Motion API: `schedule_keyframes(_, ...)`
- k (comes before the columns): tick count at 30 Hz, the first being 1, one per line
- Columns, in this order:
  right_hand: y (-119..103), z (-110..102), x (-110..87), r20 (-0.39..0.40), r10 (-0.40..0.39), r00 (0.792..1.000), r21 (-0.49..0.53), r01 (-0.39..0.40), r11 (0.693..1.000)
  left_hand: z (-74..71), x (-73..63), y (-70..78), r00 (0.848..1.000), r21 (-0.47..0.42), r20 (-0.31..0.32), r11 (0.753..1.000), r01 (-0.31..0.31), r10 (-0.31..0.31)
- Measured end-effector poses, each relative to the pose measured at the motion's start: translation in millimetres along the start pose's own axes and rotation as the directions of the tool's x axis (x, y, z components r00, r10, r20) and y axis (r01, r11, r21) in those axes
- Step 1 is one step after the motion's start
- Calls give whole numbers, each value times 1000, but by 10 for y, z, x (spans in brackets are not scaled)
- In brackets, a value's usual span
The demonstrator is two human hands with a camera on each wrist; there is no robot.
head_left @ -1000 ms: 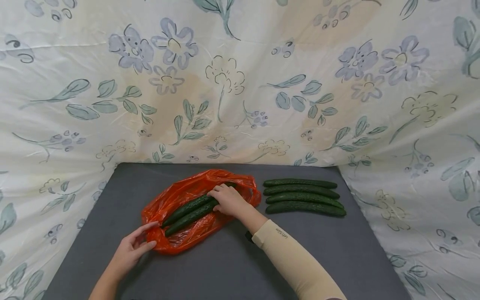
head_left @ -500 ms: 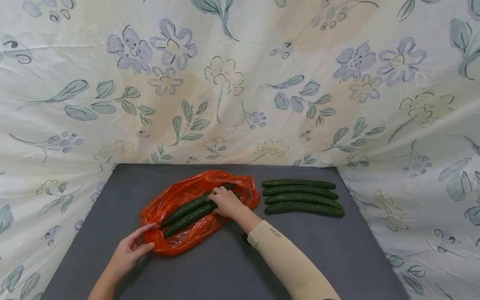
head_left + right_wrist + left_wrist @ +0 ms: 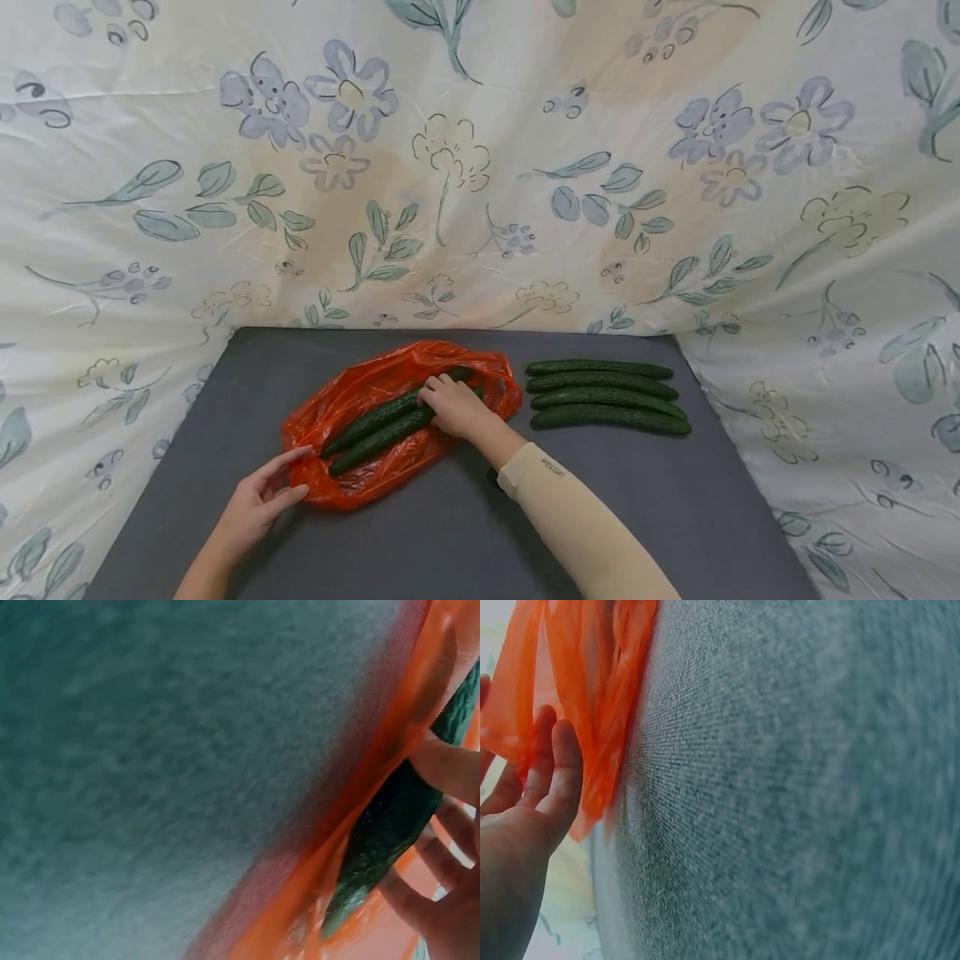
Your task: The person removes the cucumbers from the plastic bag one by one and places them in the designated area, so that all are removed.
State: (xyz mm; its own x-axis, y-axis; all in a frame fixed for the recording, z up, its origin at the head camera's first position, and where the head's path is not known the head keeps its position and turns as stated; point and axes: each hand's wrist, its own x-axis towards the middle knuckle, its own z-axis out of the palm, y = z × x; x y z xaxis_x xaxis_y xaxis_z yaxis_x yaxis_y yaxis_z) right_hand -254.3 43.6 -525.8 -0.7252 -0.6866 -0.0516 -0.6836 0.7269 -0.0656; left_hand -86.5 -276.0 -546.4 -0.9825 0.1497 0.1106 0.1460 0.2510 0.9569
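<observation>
Two dark green cucumbers lie side by side in an orange-red plastic bag (image 3: 330, 400), whose mouth is spread wide. My right hand (image 3: 453, 408) grips the nearer cucumber (image 3: 382, 442) toward its far right end. In the right wrist view, the thumb lies on one side of that cucumber (image 3: 382, 832) and the fingers on the other. The farther cucumber (image 3: 367, 423) runs alongside, partly hidden by the hand. At the bag's near left end, my left hand (image 3: 255, 504) holds the bag's edge between thumb and fingers. The left wrist view shows thin orange film (image 3: 592, 682) among the fingers.
Several more cucumbers (image 3: 607, 396) lie in a neat row to the right of the bag. All rest on a dark grey table (image 3: 420, 550). Flower-printed fabric (image 3: 480, 208) hangs behind the table and on both sides.
My right hand stays at the cucumbers, its fingers shifted slightly, and more of the cucumbers' far ends shows beyond it. The left hand keeps its place at the bag's end.
</observation>
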Motion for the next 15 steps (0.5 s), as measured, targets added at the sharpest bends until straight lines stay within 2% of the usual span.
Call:
schedule_keyframes(5, 27, -23, -71, -5, -20, 1000, 0, 20, 1000, 8, -11, 7, 1000, 7, -6, 1000, 18, -18)
schedule_keyframes(15, 58, -78, -183, -4, -88, 996, 114, 88, 990, 11, -4, 2, 1000, 16, -5, 1000, 23, -23)
